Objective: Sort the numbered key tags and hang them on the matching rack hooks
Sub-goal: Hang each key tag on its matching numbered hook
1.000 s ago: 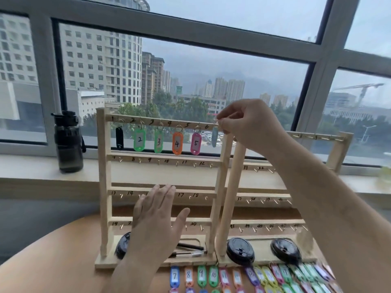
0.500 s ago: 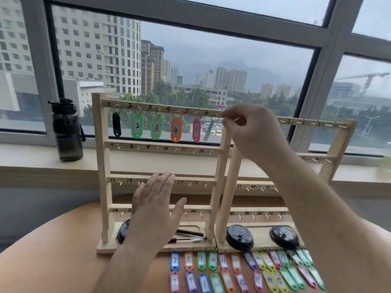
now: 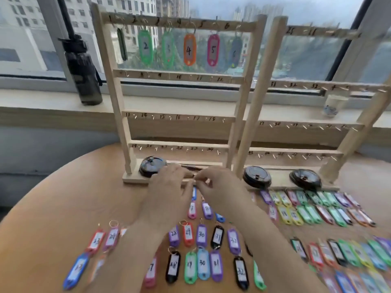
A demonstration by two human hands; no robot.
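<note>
The left wooden rack [image 3: 177, 28] carries tags on its top row: a black one [image 3: 122, 44], green 2 [image 3: 145, 47], green 3 [image 3: 168, 48], orange 4 [image 3: 189, 49], pink 5 [image 3: 213, 50] and a dark blurred one [image 3: 235, 51] under hook 6. Its lower rows and the right rack [image 3: 317, 31] show bare hooks. My left hand [image 3: 169, 191] and right hand [image 3: 220, 191] meet low at the rack's base. My right fingertips pinch together above a blue key tag [image 3: 194, 193]; my left fingers touch the same spot. Several rows of coloured numbered tags [image 3: 201, 234] lie on the table.
A dark water bottle [image 3: 83, 68] and a small cup [image 3: 333, 104] stand on the windowsill. Three black lids [image 3: 256, 176] rest on the rack bases. The round wooden table [image 3: 63, 197] ends in a curved edge at left. The view is blurred by motion.
My right hand left the hook 6 area, where a tag now hangs, and dropped to the table. My left hand shifted right to meet it. The view tilted down.
</note>
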